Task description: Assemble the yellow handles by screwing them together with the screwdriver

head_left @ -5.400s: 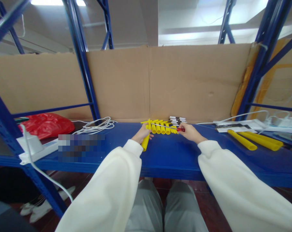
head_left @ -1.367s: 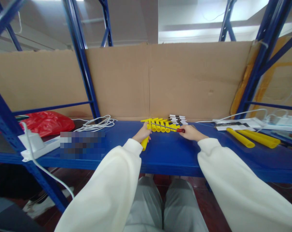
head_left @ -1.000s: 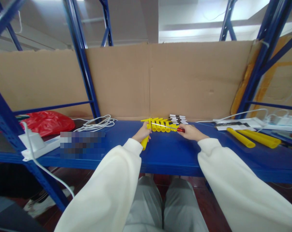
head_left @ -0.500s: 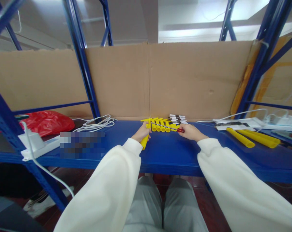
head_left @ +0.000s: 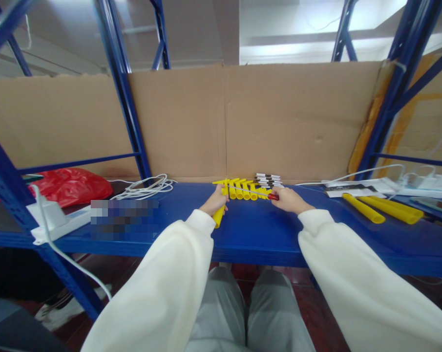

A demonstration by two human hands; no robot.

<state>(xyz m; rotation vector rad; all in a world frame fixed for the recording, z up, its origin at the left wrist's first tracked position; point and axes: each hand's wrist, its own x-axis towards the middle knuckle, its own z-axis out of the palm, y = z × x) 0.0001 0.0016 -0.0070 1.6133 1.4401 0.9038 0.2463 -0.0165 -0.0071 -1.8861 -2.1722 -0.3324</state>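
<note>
My left hand point(head_left: 214, 200) is closed around a yellow plastic piece with a tube-like handle point(head_left: 218, 217), held upright and tilted over the blue shelf. In my right hand point(head_left: 287, 200) is a screwdriver point(head_left: 274, 196) with a red handle, its fingers wrapped round the grip. The metal shaft point(head_left: 250, 190) points left, and its tip meets the upper part of the yellow piece. Just behind the shaft stands a row of several similar yellow pieces point(head_left: 246, 194). Beyond them lies a stack of white-and-black small items point(head_left: 268, 180), too small to name.
Yellow tubes point(head_left: 365, 209) lie on the shelf point(head_left: 264, 234) at right, near a white power strip point(head_left: 431, 188). At left are a white cable coil point(head_left: 149, 187), a red plastic bag point(head_left: 72, 187) and another power strip point(head_left: 65, 222). A cardboard panel point(head_left: 177, 127) stands behind.
</note>
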